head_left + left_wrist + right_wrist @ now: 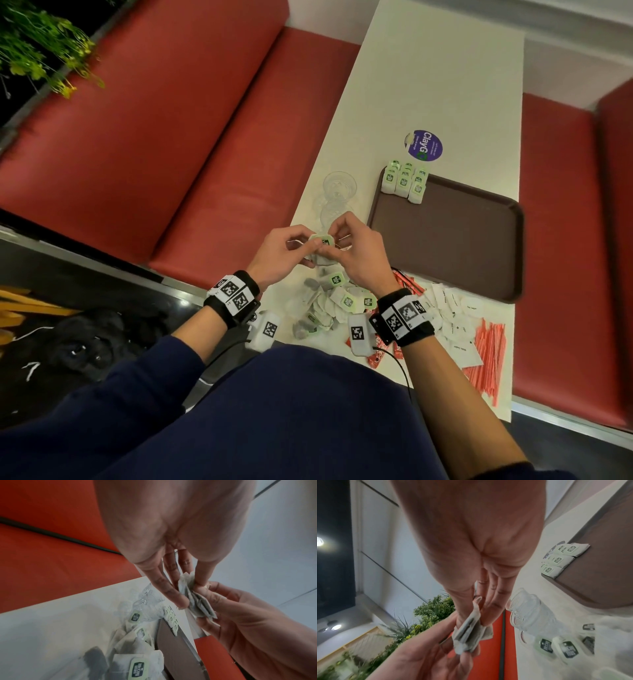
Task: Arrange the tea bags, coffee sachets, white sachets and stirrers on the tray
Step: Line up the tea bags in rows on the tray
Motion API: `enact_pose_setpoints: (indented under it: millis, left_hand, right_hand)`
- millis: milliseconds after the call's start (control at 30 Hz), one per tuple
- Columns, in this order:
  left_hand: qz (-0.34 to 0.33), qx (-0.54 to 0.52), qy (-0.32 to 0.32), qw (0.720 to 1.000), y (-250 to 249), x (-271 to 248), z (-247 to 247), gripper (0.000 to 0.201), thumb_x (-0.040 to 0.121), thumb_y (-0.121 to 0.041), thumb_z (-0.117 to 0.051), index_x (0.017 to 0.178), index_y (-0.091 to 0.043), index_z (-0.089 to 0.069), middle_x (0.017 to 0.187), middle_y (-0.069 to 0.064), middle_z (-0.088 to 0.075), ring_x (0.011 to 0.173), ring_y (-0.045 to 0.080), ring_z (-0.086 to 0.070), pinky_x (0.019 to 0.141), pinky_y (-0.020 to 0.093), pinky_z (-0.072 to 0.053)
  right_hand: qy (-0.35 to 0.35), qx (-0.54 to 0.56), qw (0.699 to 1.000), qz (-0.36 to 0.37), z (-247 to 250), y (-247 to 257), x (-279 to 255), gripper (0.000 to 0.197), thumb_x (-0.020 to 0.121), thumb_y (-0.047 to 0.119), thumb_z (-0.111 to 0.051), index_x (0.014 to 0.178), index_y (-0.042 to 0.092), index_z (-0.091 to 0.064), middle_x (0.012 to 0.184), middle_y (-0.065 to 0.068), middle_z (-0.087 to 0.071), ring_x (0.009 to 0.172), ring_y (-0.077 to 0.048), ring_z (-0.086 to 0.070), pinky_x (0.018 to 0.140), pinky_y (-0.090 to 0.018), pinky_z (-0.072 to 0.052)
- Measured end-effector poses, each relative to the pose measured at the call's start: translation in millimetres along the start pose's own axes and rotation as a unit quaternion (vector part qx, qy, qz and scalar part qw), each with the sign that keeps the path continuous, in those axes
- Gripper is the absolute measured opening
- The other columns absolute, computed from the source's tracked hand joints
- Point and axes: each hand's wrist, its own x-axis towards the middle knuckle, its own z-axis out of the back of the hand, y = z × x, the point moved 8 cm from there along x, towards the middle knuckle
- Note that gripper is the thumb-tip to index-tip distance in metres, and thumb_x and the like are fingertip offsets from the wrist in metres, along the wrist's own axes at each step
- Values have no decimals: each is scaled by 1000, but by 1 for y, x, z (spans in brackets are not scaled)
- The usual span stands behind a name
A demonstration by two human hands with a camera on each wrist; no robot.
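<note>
Head view: the left hand [279,251] and right hand [356,253] meet above the near-left edge of the white table [442,89], both pinching a small stack of tea bags [322,246] between thumb and fingertips. Both wrist views show several bags pressed flat together, the fingers [173,595] closing on opposite edges, probably to square the stack so that it can be set down as one neat unit.

The brown tray [445,240] lies to the right, just beyond the hands. Its far-left corner carries rows of tea bags [406,181], overlapped with their green tags up; this suggests that each kind is to get its own zone and that the held stack belongs beside them. The rest of the tray surface is bare.

On the table near the person lie the loose tea bags [337,301], red coffee sachets [406,282], white sachets [452,318] and red stirrers [489,363], sorted roughly by kind but none of these yet on the tray. Clear glass cups [337,195] lie on their sides left of the tray, close to the hands.
</note>
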Motion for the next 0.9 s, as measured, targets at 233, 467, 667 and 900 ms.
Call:
enact_pose_setpoints:
  millis: [233,467,667,900]
  left_hand:
    - [8,40,-119,992,19,-19,49,12,103,-23,-76,100,-13,-80,91,13,-79,74,30,-75,75,47,-65]
    - [24,61,-164,984,33,-35,70,10,102,-22,-77,100,-13,-80,89,8,-81,72,23,-75,72,37,-64]
    - [36,46,-152,987,40,-38,69,8,101,-25,-78,100,-19,-81,93,9,-81,84,42,-78,81,57,-66]
    - [46,2,-124,991,38,-36,59,15,105,-7,-69,117,-12,-76,107,12,-80,97,29,-78,78,45,-68]
  right_hand:
    - [116,-185,971,99,-43,-12,-27,50,93,73,-70,120,32,-59,118,7,-63,97,-11,-67,84,-39,-61]
    - [266,-475,789,287,-132,-46,-73,67,81,87,-61,130,42,-64,147,-9,-52,125,-29,-52,101,-52,-46]
    - [295,-464,792,266,-131,-51,-62,27,100,50,-55,119,34,-66,140,-8,-55,118,-30,-57,92,-46,-46]
    - [266,-382,863,199,-99,-66,-33,8,101,27,-65,106,22,-60,111,-3,-59,103,-29,-59,74,-46,-57]
